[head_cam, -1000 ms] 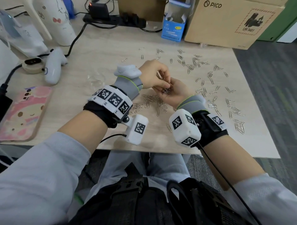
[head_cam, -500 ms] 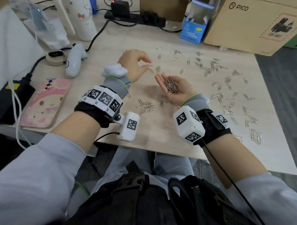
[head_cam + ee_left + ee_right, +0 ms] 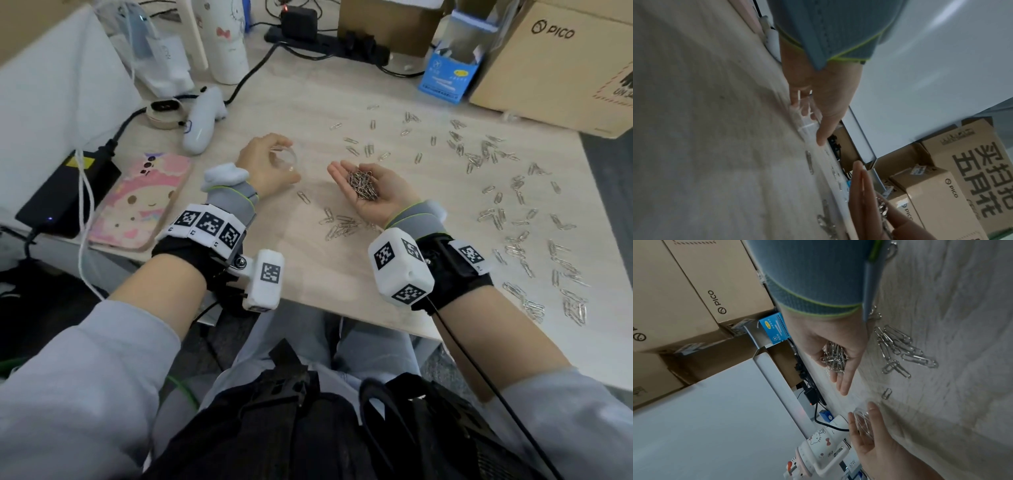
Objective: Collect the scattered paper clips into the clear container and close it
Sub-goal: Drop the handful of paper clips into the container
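The left hand gripped the clear container; the right hand, flat and open just beside it, cupped paper clips. Tipping slowly over the opening would probably avoid spills.

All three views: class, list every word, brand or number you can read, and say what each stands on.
"PICO": large cardboard box, also on boxes in both wrist views.
"UN 34...", cut off: same box's red-framed label.
"67W": white charger.
Chinese characters: cardboard box.
Blue paper clip box: print too small.
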Demonstrator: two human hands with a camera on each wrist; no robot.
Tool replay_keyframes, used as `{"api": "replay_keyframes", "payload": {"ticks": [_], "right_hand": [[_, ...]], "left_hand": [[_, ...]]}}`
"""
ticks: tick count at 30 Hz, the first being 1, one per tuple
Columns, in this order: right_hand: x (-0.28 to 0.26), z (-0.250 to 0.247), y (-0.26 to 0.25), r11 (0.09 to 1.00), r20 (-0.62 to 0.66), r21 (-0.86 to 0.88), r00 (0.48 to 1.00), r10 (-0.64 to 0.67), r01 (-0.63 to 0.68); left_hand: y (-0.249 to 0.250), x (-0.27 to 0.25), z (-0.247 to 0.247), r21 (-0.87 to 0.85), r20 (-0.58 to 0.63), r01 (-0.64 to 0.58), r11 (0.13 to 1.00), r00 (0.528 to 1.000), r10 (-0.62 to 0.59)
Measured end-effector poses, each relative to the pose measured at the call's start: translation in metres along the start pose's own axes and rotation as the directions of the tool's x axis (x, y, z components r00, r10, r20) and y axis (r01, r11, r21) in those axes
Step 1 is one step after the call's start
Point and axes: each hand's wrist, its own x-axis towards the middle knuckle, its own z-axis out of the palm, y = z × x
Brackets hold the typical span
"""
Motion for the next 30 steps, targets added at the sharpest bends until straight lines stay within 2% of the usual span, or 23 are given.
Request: {"api": "replay_keyframes", "payload": {"ticks": [3,5,7,10,14,21,30], "right_hand": [[-0.002,0.003,0.001,1.0,0.005,-0.011,1.0,0.008,-0.008],[-0.004,0.007,0.001,0.999,0.021,-0.027,1.0,0.02,-0.02],[-0.008,0.013,0.0,0.998,0.036,-0.056,0.999,0.024,-0.022],[-0.013,0.022,-0.002,0.995,0.048,-0.097,0.998,0.028,-0.023],[-0.014,0.025,-0.008,0.984,0.031,-0.178,0.999,0.008,-0.003],[-0.015,0.031,-0.018,0.938,-0.004,-0.346,1.0,0.029,-0.029],[-0.026,0.044,-0.022,0.931,0.064,-0.364,0.997,0.051,-0.024]], "left_hand": [[-0.002,-0.005,0.0,-0.101,-0.031,-0.034,0.994,0.999,0.031],[0.0,-0.006,0.0,-0.098,-0.027,-0.076,0.992,0.997,0.074],[0.009,-0.007,0.001,-0.053,0.009,-0.152,0.987,0.988,0.152],[0.029,-0.009,0.005,0.108,0.097,-0.289,0.951,0.955,0.279],[0.044,-0.006,0.015,0.212,0.173,-0.385,0.898,0.919,0.354],[0.046,-0.003,0.028,0.181,0.185,-0.405,0.896,0.909,0.373],[0.041,0.001,0.029,0.058,0.156,-0.306,0.95,0.943,0.294]]}}
